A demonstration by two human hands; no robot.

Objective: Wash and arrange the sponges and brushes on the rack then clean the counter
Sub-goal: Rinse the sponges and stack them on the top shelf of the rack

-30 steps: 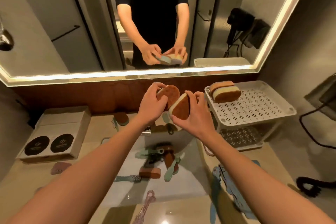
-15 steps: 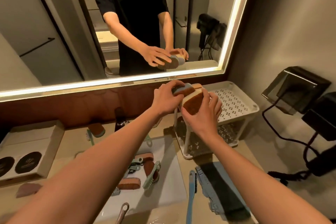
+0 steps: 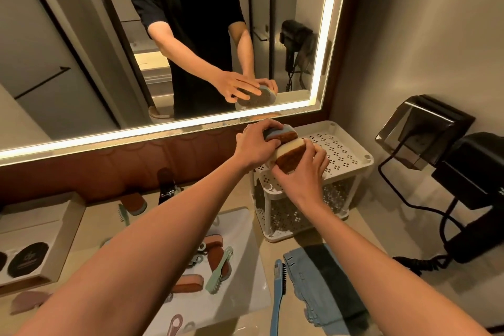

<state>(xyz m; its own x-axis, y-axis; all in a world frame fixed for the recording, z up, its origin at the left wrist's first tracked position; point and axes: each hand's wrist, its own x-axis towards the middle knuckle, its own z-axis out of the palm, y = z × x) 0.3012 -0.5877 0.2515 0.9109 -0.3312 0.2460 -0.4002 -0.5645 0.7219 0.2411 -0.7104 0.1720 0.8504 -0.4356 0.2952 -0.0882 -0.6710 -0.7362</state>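
Observation:
My left hand [image 3: 256, 144] grips a blue-topped sponge [image 3: 282, 135] at the left rear corner of the white perforated rack [image 3: 343, 151]. Right beside it, my right hand [image 3: 302, 173] holds a cream sponge with a brown scrub face [image 3: 290, 155] over the rack's top tier edge. The two sponges touch. More brown sponges [image 3: 188, 284] and a green brush [image 3: 219, 270] lie in the white sink [image 3: 245, 229]. A blue brush [image 3: 278, 289] lies on the counter next to the sink.
A blue cloth [image 3: 321, 289] lies on the counter below the rack. A box [image 3: 35, 237] sits at the left. A brown sponge [image 3: 133, 203] and a dark faucet [image 3: 167, 185] stand behind the sink. A black hair dryer [image 3: 474, 172] with cord hangs at right.
Both hands carried the two sponges rightward from above the sink to the rack's top tier. The view turned right with them.

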